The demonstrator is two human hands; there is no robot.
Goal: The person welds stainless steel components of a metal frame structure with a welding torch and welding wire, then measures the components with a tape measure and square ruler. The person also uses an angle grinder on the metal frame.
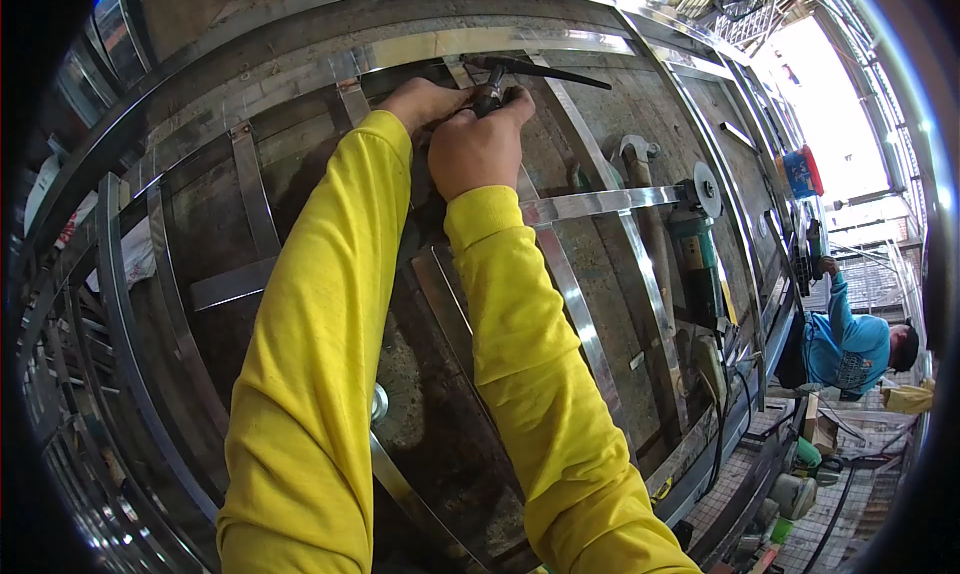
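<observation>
My right hand (477, 152) is closed around the black handle of a TIG welding torch (550, 71), whose long tapered back cap points right. Close against it on the left is my left hand (425, 104), with its fingers curled in by the torch handle. What those fingertips pinch is hidden. Both hands are over a frame of shiny square metal tubes (575, 211), near a long tube (440, 46) at its far side. To the right of my hands, a hammer (637, 154) and a green angle grinder (695, 249) with a disc lie among the bars.
Another person (845, 344) in a blue shirt works at the right, one hand on a tool (815, 244). A blue and red bucket (800, 172) stands beyond the frame. Cables (740, 394) run near the grinder. More metal tubes (130, 294) are at the left.
</observation>
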